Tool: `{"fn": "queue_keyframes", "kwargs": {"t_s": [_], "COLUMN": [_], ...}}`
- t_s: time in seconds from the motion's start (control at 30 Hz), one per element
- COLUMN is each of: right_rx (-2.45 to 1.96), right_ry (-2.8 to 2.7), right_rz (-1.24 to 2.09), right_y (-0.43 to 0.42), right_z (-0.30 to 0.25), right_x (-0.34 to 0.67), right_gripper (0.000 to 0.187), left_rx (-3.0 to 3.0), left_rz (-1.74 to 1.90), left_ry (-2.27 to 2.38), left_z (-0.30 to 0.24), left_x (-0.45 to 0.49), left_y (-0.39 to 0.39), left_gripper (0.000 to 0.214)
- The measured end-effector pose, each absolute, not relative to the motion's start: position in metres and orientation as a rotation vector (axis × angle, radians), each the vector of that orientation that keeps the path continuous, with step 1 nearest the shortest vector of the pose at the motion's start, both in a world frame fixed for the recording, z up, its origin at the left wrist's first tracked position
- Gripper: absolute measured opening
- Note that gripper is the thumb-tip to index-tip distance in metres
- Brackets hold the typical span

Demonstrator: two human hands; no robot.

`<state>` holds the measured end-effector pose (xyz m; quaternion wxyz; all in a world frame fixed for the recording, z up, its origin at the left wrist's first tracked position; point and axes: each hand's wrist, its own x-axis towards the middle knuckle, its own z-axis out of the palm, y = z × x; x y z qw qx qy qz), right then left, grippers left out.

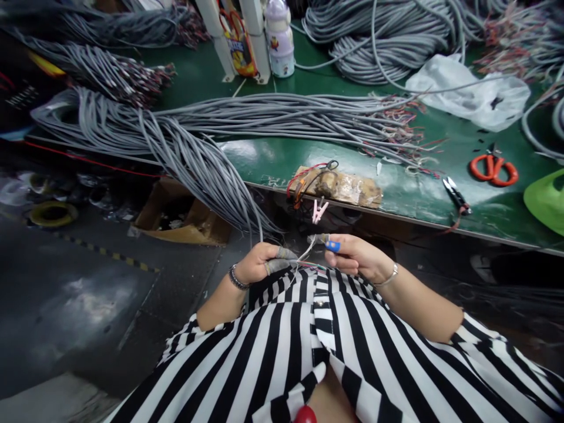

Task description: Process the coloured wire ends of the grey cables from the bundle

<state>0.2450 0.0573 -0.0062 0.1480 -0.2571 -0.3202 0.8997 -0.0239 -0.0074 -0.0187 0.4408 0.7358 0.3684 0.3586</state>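
Observation:
My left hand [264, 261], with grey coverings on its thumb and index finger, pinches the end of a grey cable near my waist. From that end fan out thin white and coloured wires [307, 254]. My right hand [346, 254] pinches the white strands between covered fingertips, and a blue band wraps one finger. The grey cable bundle [207, 170] hangs over the table edge just behind my left hand. Beyond my right hand, a pink clothespin [319, 211] sticks out from a taped cardboard piece [343, 187] at the table edge.
On the green table [251, 158] lie orange-handled scissors [493, 168], small snips [457, 195], a plastic bag [471, 91] and coiled grey cable [396, 41]. A bottle [281, 44] stands at the back, and a green object [546, 200] at the right. A cardboard box [180, 214] sits below.

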Motion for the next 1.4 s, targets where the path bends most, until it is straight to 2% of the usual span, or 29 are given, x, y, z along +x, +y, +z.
{"fn": "queue_keyframes", "kwargs": {"t_s": [0.4,0.87,1.2,1.4], "right_rx": [-0.728,-0.721,-0.72,-0.801], "right_ry": [-0.839,-0.845,-0.854,-0.9], "right_rz": [2.68,2.704,2.679,2.614], "right_y": [0.059,0.059,0.06,0.058], "right_z": [-0.006,-0.006,-0.015,-0.016], "right_x": [0.234,0.241,0.241,0.235], "right_gripper": [0.007,0.015,0.01,0.016], "left_rx": [1.843,1.862,1.883,1.829], "left_rz": [0.857,0.85,0.84,0.855], "left_ry": [0.883,0.893,0.864,0.885], "left_z": [-0.019,-0.022,-0.021,-0.021], "left_x": [-0.022,-0.023,-0.019,-0.016], "left_y": [-0.006,-0.005,-0.004,-0.002], "left_gripper": [0.028,0.028,0.025,0.027]}}
